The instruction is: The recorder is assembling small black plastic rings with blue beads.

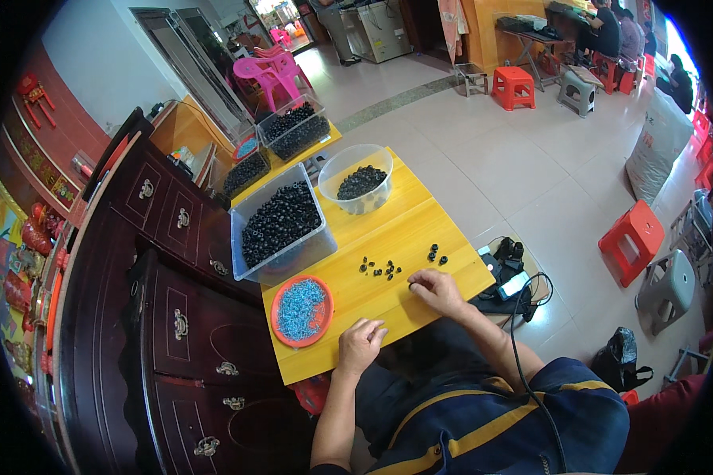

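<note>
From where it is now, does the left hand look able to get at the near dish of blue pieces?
Most likely yes: the left hand is just right of the near dish, only bare tabletop shows between them, and the dish is open on top.

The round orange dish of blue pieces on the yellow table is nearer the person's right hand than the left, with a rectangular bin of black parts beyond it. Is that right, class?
No: the head view shows the orange dish of blue pieces on the yellow table nearer the left hand than the right hand. The rectangular bin of black parts is beyond it.
</note>
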`<act>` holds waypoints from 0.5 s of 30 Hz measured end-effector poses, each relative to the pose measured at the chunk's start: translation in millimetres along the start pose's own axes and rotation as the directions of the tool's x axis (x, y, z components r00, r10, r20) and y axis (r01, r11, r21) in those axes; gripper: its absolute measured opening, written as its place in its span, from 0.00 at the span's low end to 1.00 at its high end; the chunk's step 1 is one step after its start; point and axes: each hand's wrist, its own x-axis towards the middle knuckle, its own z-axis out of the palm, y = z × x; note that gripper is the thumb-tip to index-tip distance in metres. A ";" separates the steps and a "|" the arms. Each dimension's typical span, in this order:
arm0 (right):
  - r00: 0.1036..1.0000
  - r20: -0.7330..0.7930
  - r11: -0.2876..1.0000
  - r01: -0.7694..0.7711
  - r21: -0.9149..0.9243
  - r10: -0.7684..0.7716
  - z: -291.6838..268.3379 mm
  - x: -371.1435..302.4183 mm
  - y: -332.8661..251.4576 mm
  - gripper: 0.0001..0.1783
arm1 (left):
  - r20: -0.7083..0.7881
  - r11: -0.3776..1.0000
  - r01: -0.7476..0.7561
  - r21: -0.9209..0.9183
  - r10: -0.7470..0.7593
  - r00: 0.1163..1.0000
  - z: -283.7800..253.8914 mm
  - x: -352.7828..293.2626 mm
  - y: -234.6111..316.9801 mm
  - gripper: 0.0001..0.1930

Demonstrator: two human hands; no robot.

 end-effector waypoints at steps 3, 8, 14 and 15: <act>0.990 -0.051 0.973 0.122 -0.198 -0.135 -10.8 3.2 8.3 0.07 | 0.028 1.000 0.002 -0.018 -0.002 1.000 3.0 -6.2 -2.5 0.06; 0.962 -0.089 0.901 0.208 -0.381 -0.260 -9.9 3.2 17.9 0.06 | 0.046 0.999 0.012 -0.035 -0.010 0.999 5.5 -12.8 -8.7 0.05; 0.946 -0.084 0.853 0.241 -0.464 -0.313 -6.4 7.1 18.5 0.05 | 0.020 0.998 0.024 -0.052 -0.023 1.000 0.1 -17.4 -17.3 0.05; 0.948 -0.099 0.849 0.220 -0.481 -0.302 -6.5 7.7 17.0 0.04 | 0.017 0.998 0.025 -0.052 -0.024 1.000 -1.1 -18.6 -18.8 0.05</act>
